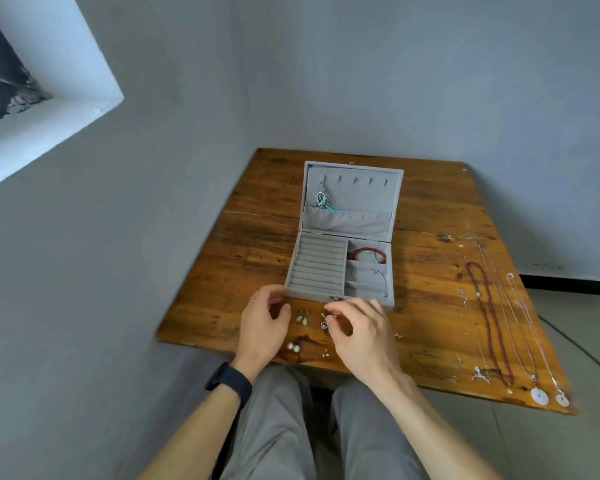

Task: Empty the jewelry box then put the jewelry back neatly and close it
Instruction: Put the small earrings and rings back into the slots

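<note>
Jewelry box [317, 265], grey and lined, stands open on the wooden surface [250, 244] just beyond the fingertips of both hands, its lid upright. Left hand [262, 327]: fingers loosely curled and slightly apart, holding nothing, tips close to the box's near left corner; a black wristband [227, 381] circles the wrist. Right hand [361, 336]: fingers curled, thumb and forefinger pinching a small silver earring [325, 321] that lies on the surface before the box's clasp. Between the two hands lies a pair of pale oval earrings [302, 318]; nearer the body than the fingers, two pearls [293, 347] and a tiny gold stud [325, 353]. Beyond the right fingers, inside the box, a red bead bracelet [366, 253] occupies the far right compartment and a silver bangle [369, 277] the one before it. A turquoise beaded piece [322, 199] hangs from a lid hook. Well to the right of the fingers, a dark red bead necklace [489, 320] and fine chains with round pendants [540, 396] lie stretched out.
</note>
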Available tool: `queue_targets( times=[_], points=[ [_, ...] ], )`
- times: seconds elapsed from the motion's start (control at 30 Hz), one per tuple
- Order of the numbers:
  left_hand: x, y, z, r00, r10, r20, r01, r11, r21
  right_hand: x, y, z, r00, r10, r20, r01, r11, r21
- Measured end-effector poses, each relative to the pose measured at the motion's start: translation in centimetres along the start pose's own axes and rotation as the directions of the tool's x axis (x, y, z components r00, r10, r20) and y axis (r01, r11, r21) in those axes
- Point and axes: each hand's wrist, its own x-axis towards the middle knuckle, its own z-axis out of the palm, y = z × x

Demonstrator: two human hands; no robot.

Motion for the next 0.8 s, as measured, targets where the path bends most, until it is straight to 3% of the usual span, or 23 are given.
queue_targets(
  times=[0.3,0.47,0.8],
  points=[
    [-1.3,-0.3,0.5,0.995,0.083,0.055,-0.094,0.965,0.244,1.2,-2.2,2.3,0.995,-0.058,0.085,0.079,0.96,-0.27],
    [-0.9,-0.1,0.1,0.992,0.111,0.063,-0.125,0.946,0.3,1.9,-2.7,2.8,0.991,-0.065,0.117,0.101,0.94,-0.326],
    [0.0,-0.1,-0.9,0.986,0.119,0.12,-0.152,0.932,0.329,2.6,-2.1,-0.5,0.992,-0.03,0.122,0.039,0.997,-0.072]
  ],
)
